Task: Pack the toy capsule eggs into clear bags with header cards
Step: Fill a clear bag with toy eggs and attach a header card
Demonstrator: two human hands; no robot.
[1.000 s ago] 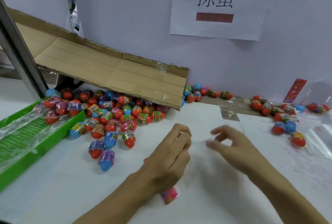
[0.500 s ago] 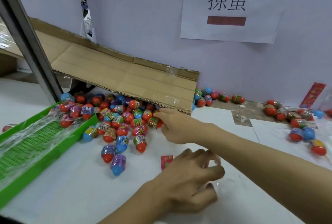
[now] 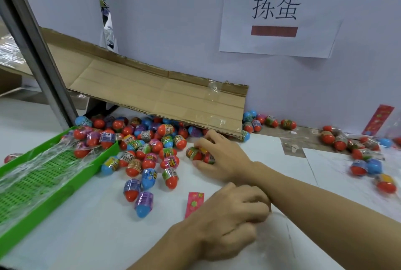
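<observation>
Capsule eggs point(image 3: 138, 146), glossy two-part plastic shells in red, blue and purple with shrink-wrapped printed bands round their middles, lay heaped at centre left of the frame on the white tabletop point(image 3: 91, 226); some spilled over the far end of a green plastic tray point(image 3: 54, 189) at lower left, whose floor was a perforated grid under crinkled clear film; a grey metal post point(image 3: 36, 53) slanted down the upper left to the tray's far corner; a flat sheet of corrugated cardboard point(image 3: 156, 98), patched with shiny tape, sloped above the heap like a ramp, its lower edge raised over the eggs; just right of the heap the right hand point(image 3: 221, 159) reached across, its fingers curled round two or three eggs point(image 3: 195, 153) at the pile's edge; nearer the lens, at lower centre, the left hand point(image 3: 230, 222) rested knuckles-up, its fingers bent and pinching the mouth of a clear bag point(image 3: 275, 233), thin and nearly invisible against the table; a pink printed header card point(image 3: 194, 203) lay flat beside that hand's thumb side; a white paper sign point(image 3: 277, 22) with two black characters and a dark red bar hung on the pale wall at upper right; more eggs point(image 3: 366, 161), some in clear film, were scattered at far right, well apart from the heap, below a red card strip point(image 3: 377, 120) leaning on the wall.
</observation>
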